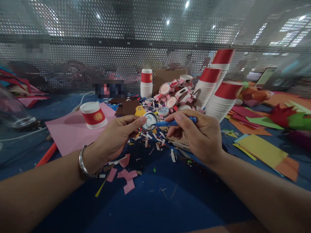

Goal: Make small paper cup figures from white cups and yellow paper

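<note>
My left hand pinches a small round white cup bottom with blue lines drawn on it, holding it up over the table. My right hand is closed around a blue marker pen, whose tip touches the round piece. A silver bracelet sits on my left wrist. Both hands hover above a scatter of paper scraps on the blue table.
A red-and-white paper cup stands upside down on a pink sheet. Stacks of red-rimmed cups lean at the right, another stack stands behind. A pile of cut cup pieces, coloured paper sheets and a perforated metal screen lie around.
</note>
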A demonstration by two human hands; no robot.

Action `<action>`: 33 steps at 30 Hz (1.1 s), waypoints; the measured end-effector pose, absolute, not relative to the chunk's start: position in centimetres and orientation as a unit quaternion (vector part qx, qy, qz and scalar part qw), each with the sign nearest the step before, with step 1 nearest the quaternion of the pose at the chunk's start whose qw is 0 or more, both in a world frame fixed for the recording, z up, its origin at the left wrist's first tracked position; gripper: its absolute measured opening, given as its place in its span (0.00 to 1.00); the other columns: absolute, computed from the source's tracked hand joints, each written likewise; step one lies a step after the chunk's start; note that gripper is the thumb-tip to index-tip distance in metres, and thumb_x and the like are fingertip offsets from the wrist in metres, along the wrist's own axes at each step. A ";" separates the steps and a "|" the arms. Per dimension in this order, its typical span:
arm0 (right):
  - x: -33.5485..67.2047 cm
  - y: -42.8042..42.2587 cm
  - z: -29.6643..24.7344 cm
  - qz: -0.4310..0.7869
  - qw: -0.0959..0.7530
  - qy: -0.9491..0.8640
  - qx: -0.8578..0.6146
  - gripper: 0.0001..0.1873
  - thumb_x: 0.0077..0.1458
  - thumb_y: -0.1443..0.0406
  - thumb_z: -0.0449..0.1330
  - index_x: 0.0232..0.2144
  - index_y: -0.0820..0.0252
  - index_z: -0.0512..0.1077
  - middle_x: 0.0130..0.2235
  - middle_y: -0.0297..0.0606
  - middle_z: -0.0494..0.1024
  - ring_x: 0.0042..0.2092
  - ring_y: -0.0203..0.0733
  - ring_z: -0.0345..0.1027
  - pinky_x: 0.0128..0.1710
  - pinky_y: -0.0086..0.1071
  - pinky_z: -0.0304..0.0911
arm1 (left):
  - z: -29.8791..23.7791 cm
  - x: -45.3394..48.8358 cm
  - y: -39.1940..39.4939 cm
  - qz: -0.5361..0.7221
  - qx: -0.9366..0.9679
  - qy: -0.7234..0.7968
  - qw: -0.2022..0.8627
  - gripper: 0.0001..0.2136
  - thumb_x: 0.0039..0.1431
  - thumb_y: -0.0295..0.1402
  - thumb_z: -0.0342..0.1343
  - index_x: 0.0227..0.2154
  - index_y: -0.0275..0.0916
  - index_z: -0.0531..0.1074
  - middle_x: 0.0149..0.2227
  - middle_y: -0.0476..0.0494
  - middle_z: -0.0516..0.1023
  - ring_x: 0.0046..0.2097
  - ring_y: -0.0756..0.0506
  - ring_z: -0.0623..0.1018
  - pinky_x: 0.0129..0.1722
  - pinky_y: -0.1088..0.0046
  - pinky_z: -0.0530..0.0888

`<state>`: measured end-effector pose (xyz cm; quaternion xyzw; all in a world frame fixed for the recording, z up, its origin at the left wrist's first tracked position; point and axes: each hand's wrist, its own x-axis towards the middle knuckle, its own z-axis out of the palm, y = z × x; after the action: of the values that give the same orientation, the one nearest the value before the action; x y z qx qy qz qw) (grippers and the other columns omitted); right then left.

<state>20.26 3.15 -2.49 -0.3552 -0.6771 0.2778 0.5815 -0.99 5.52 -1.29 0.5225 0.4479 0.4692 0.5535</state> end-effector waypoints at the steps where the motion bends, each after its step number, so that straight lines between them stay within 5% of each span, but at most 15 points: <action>1: 20.3 3.2 -2.5 0.277 0.586 -0.674 -0.355 0.17 0.68 0.55 0.59 0.38 0.58 0.82 0.25 0.35 0.81 0.26 0.36 0.73 0.24 0.31 0.64 | -1.3 -1.0 5.5 0.469 0.522 0.449 0.553 0.16 0.47 0.45 0.74 0.28 0.36 0.82 0.27 0.50 0.72 0.28 0.53 0.64 0.27 0.74 0.60; 33: 20.2 2.7 -2.7 0.277 0.575 -0.692 -0.336 0.15 0.69 0.57 0.58 0.40 0.58 0.82 0.26 0.33 0.80 0.25 0.33 0.71 0.26 0.30 0.64 | -1.2 -1.0 5.2 0.401 0.537 0.461 0.581 0.15 0.51 0.44 0.71 0.24 0.36 0.79 0.24 0.49 0.76 0.26 0.53 0.67 0.26 0.76 0.62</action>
<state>20.23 2.74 -2.66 -0.3356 -0.6924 0.2774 0.5753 -0.96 5.16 -1.25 0.5367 0.4615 0.4011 0.5814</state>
